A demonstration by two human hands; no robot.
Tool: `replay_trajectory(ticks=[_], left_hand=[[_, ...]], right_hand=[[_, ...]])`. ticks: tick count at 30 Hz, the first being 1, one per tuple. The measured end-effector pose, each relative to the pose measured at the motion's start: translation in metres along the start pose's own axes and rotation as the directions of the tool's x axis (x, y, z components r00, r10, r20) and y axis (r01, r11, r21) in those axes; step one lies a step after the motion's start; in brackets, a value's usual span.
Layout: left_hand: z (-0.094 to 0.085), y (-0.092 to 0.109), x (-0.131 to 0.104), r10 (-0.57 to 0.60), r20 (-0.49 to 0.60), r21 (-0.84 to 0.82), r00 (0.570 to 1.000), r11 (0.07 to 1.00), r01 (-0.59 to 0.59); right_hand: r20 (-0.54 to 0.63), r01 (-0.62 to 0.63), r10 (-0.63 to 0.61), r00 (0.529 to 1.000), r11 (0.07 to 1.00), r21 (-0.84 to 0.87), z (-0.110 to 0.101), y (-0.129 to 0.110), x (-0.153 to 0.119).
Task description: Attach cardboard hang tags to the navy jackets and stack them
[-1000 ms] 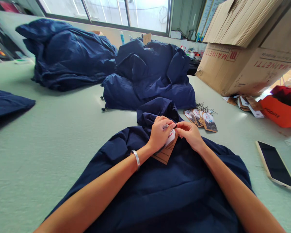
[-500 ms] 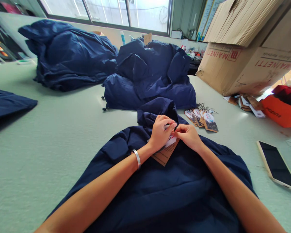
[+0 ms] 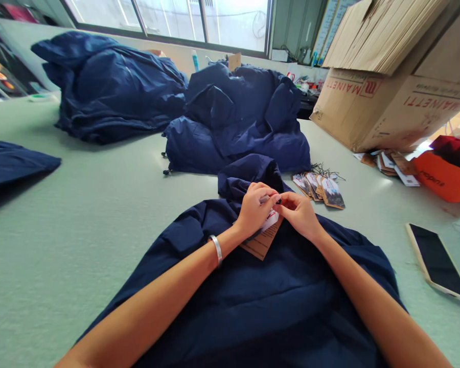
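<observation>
A dark blue garment (image 3: 268, 301) lies spread in front of me, its hood or collar part (image 3: 249, 171) pointing away. Above it my left hand (image 3: 256, 209), with a silver bracelet at the wrist, is closed in a pinch. My right hand (image 3: 299, 214) pinches at the same spot, its fingertips meeting those of the left. A small black piece (image 3: 278, 201) shows between the fingertips; which hand grips it is hard to tell. Under my left hand hangs a brown and white card tag (image 3: 263, 243), partly covered by the fingers.
Several card tags with black strings (image 3: 324, 189) lie right of the hood part. Folded blue garments (image 3: 237, 117) and a large blue pile (image 3: 115, 87) stand behind. At the right are a cardboard box (image 3: 383, 107), an orange bag (image 3: 444, 176) and a phone (image 3: 440, 260).
My right fingertips have shifted slightly up and toward the left ones, closing the small gap between the hands. The tag has moved a little to the right and up.
</observation>
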State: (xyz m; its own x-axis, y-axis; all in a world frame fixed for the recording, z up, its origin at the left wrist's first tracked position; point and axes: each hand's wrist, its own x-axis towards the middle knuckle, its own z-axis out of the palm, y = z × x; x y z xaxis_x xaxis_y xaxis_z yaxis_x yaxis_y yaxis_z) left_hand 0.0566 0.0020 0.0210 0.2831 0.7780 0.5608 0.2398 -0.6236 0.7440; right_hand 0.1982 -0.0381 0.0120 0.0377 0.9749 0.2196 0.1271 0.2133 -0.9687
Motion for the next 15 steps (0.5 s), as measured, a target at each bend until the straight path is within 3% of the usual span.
replay_trajectory(ticks=[7,15], left_hand=[[-0.0009,-0.0002,-0.0019,-0.088,0.035,-0.073,0.995,0.993,0.091],[0.0019,-0.0046,-0.0042,-0.073,0.090,0.043,0.993,0.997,0.070]], right_hand=[[-0.075,-0.006,0.009,0.997,0.999,0.043,-0.0025,-0.0028,0.0012],[-0.142,-0.048,0.058,0.988,0.996,0.075,-0.0051,-0.0082,0.0031]])
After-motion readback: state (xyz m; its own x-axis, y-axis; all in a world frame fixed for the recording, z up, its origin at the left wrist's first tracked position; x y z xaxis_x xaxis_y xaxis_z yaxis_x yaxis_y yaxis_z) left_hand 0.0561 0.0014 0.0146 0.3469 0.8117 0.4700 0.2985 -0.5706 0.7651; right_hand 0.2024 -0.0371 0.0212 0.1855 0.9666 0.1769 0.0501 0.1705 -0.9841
